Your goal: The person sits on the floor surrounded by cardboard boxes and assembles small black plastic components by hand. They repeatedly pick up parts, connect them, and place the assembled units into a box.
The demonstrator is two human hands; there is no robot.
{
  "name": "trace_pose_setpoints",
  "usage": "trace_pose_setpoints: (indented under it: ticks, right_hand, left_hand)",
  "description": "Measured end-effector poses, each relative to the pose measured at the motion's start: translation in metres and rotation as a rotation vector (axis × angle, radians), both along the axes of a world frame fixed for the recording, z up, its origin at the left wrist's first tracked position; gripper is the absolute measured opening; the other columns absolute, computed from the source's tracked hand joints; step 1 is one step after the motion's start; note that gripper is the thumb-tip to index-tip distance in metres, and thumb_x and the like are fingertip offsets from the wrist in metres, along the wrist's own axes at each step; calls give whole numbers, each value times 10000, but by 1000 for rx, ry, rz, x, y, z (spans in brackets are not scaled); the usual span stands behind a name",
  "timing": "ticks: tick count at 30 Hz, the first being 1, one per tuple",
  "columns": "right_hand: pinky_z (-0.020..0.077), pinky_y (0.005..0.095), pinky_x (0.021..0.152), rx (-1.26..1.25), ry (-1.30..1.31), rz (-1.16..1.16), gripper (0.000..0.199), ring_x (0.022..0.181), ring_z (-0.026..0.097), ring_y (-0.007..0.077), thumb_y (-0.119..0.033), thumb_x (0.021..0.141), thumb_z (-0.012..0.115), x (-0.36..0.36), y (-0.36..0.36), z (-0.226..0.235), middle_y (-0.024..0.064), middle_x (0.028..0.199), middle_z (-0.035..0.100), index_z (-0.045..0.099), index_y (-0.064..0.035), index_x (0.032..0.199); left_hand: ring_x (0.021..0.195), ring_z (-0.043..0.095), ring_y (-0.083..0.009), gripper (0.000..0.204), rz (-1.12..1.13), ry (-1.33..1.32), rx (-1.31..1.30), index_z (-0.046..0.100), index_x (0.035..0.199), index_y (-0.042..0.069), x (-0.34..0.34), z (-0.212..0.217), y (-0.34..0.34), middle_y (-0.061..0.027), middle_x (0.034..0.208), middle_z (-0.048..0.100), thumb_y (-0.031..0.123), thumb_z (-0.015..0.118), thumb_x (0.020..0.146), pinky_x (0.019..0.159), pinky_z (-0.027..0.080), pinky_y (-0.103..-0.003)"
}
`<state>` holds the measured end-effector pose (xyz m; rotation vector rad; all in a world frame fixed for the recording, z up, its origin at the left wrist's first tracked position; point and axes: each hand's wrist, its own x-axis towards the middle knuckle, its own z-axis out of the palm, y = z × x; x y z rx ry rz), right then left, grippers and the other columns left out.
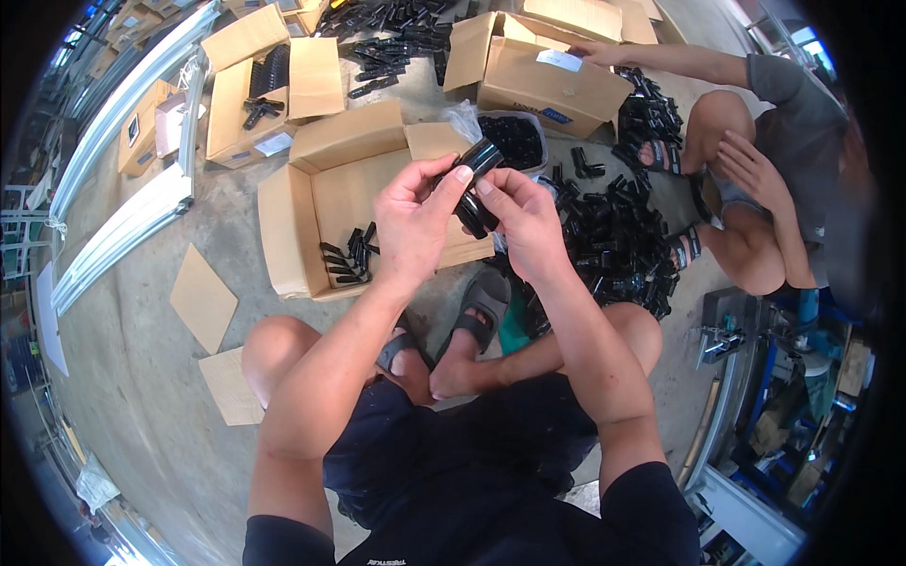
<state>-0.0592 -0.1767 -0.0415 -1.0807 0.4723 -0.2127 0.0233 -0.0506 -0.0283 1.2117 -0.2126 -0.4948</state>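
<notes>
Both my hands are raised in front of me, over the right edge of an open cardboard box, closed on one glossy black pipe fitting. My left hand grips it from the left, thumb pressed on its side. Fingers of my right hand hold its right side and lower part. The fitting is tilted, its tubular end pointing up and right; my fingers partly cover it. In the box's near corner lie several black fittings. A large heap of similar fittings spreads on the floor right of my hands.
A bin of small black parts stands beyond my hands. At the right sits another person, one hand on a second cardboard box. A third box holds stacked fittings. Cardboard pieces lie at left, near long metal profiles.
</notes>
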Motion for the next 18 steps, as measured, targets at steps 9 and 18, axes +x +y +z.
trace_pose_setpoints:
  ticks: [9, 18]
  right_hand:
    - [476, 229, 637, 6, 4, -33, 152, 742, 611, 79, -146, 999, 674, -1, 0, 0, 25, 874, 678, 637, -16, 1070]
    - [485, 228, 652, -3, 12, -32, 140, 751, 602, 61, -147, 1004, 675, -1, 1, 1, 14, 887, 675, 650, -16, 1048]
  left_hand:
    - [875, 646, -74, 272, -14, -1, 12, 696, 1176, -50, 0, 1, 1, -69, 993, 727, 108, 750, 961, 762, 543, -231]
    - [865, 647, -71, 258, -34, 1, -22, 699, 1171, -41, 4, -3, 2, -61, 989, 723, 105, 745, 963, 767, 552, -235]
